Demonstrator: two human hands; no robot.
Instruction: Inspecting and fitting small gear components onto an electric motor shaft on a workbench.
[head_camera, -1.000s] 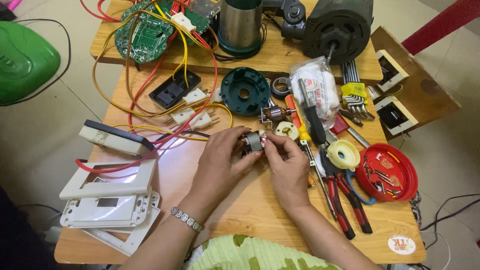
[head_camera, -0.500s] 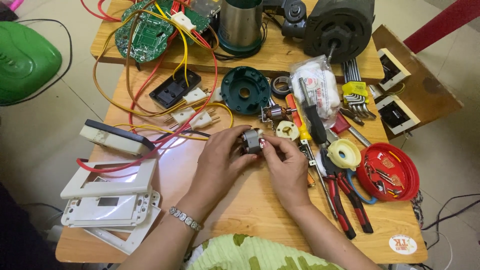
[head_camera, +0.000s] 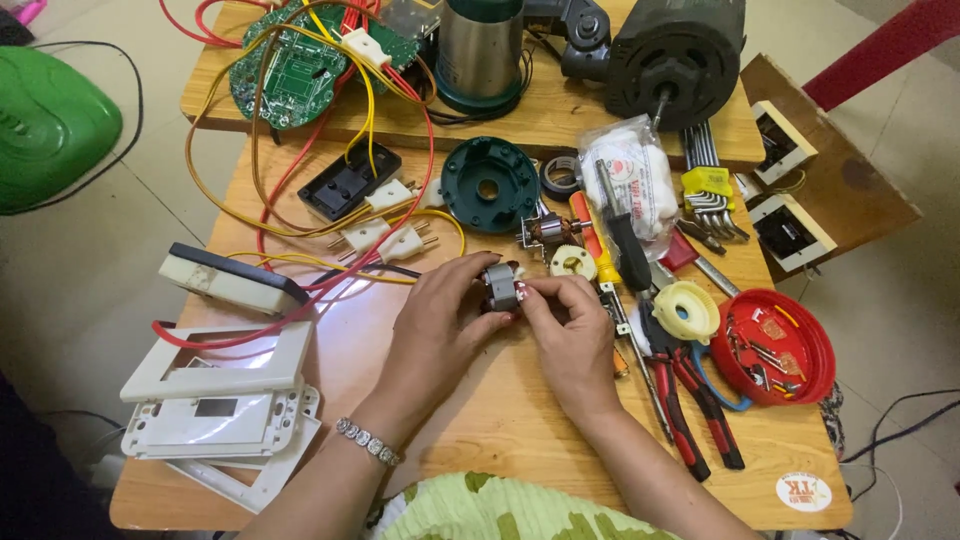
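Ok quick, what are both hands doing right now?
Left hand: closed around the small grey motor part, holding it above the wooden table.
Right hand: fingertips pinching the same part from the other side.

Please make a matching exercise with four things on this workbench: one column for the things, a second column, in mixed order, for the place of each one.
Things:
1. small grey motor part
2. red round lid
3. green circuit board
4. white wall plates

Places:
A. far left of the back bench
B. near left corner
C. between the fingers of both hands
D. right side, holding small metal parts

Pairs: 1-C, 2-D, 3-A, 4-B
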